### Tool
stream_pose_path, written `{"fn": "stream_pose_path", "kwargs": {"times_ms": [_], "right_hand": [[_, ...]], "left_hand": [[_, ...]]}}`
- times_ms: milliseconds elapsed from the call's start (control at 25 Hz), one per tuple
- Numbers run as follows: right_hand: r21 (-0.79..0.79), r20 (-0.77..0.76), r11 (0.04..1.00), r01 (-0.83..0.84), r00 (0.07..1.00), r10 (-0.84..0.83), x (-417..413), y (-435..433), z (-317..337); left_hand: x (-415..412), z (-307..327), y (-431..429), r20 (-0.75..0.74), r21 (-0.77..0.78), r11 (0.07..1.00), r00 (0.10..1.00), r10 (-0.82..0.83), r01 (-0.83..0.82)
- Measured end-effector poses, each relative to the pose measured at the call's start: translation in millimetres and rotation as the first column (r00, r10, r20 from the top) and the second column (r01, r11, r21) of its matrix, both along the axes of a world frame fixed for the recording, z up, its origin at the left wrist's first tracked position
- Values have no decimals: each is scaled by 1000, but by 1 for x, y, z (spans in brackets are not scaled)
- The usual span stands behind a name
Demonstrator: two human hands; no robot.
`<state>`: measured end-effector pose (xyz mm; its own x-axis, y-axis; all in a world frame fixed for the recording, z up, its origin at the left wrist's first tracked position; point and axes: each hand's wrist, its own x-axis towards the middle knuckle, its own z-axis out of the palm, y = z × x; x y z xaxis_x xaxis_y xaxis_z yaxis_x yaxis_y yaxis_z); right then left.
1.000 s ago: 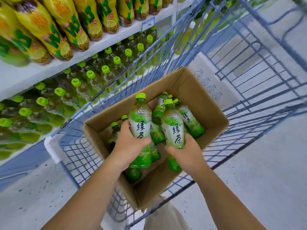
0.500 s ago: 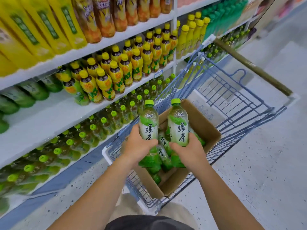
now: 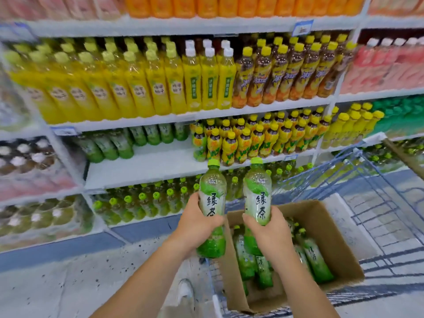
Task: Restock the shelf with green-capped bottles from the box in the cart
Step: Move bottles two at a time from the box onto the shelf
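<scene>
I hold two upright green-capped tea bottles in front of the shelves. My left hand [image 3: 197, 222] grips the left bottle [image 3: 212, 193] around its middle. My right hand [image 3: 270, 230] grips the right bottle [image 3: 258, 191] the same way. Below them the cardboard box [image 3: 330, 232] sits in the blue wire cart [image 3: 378, 203], with several more green bottles [image 3: 314, 255] lying inside. The white shelf [image 3: 149, 166] in the middle has a bare stretch, with a few green bottles [image 3: 110, 143] standing at its back left.
Yellow-capped bottles [image 3: 252, 138] fill the right part of that shelf. Small green-capped bottles [image 3: 142, 203] crowd the shelf below. Yellow juice bottles [image 3: 137, 81] line the shelf above. The speckled floor [image 3: 68, 283] lies at lower left. The cart's handle [image 3: 403, 157] is at far right.
Both hands have lifted the two bottles out of the box and up toward the shelves. The view has swung from the cart up to face the shelving.
</scene>
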<state>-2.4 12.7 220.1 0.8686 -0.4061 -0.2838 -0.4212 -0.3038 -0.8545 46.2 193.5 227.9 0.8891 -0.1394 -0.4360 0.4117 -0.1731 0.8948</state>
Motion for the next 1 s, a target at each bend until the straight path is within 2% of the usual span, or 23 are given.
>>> {"fn": "stream_pose_path", "kwargs": {"times_ms": [240, 440, 760, 1000], "right_hand": [[-25, 53, 983, -182, 982, 183, 29, 79, 21], [-11, 73, 973, -232, 970, 232, 68, 153, 20], [9, 10, 981, -192, 981, 192, 143, 281, -11], [-45, -66, 980, -193, 980, 190, 198, 315, -61]], "left_hand": [[1, 15, 75, 45, -43, 983, 982, 183, -181], [30, 17, 146, 77, -50, 966, 964, 255, -252], [115, -2, 272, 126, -11, 982, 974, 188, -188], [173, -49, 312, 162, 70, 988, 979, 124, -136]]}}
